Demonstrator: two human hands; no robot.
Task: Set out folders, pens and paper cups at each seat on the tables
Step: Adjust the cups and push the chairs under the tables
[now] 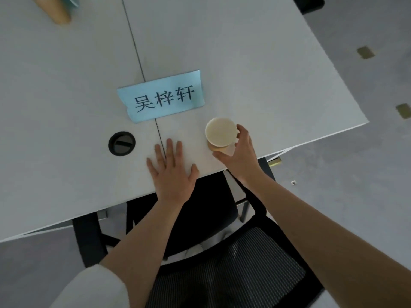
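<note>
R hand (239, 152) grips paper cup (220, 135); L hand (171, 174) flat on table (66, 107); name card (162, 97) behind.

We see a cream paper cup (220, 134) with a tan outer wall standing upright and empty on the desk (244, 63), close to its near edge toward the right corner. A second tan cup (55, 12) sits at the far left edge.

Seat area: pale grey tables, grey floor.
You face a black mesh-backed office chair (224, 258) tucked under the pale grey laminate tabletop (255, 63); grey floor (360, 174) lies beyond.
</note>
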